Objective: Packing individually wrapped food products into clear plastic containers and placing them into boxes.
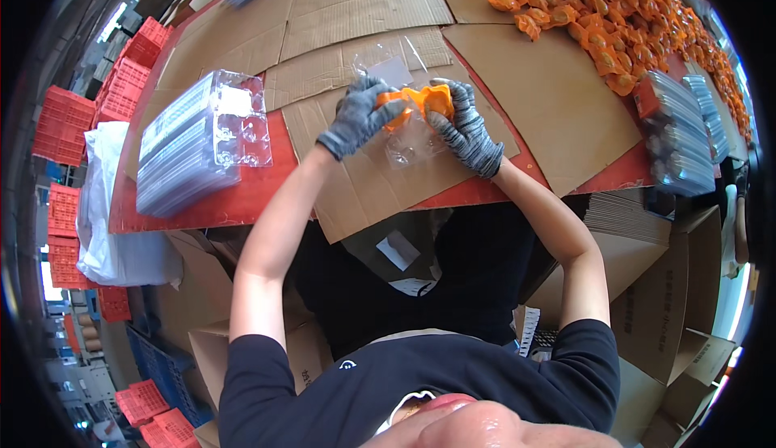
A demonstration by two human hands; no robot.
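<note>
My left hand [362, 115], in a grey knit glove, has its fingers closed on bright orange wrapping film [394, 99]. Opposite it, my right hand [465, 130] wears the same kind of glove and grips an orange-wrapped piece [441, 98]. Between the hands the orange film meets, so I cannot tell where one piece ends and another begins. Directly beneath is a clear plastic clamshell tray [412, 148] with moulded hollows, lying on cardboard [357, 196]. Its raised lid [388, 72] bears a pale label. My fingers and the film hide part of the tray.
Left on the red tabletop [282, 145] stands a stack of clear clamshells [188, 151]. More clamshells [679, 133] stand at the right edge. Many orange-wrapped pieces [606, 18] are heaped far right. Cardboard boxes [655, 290] and red plastic crates [63, 124] flank the table.
</note>
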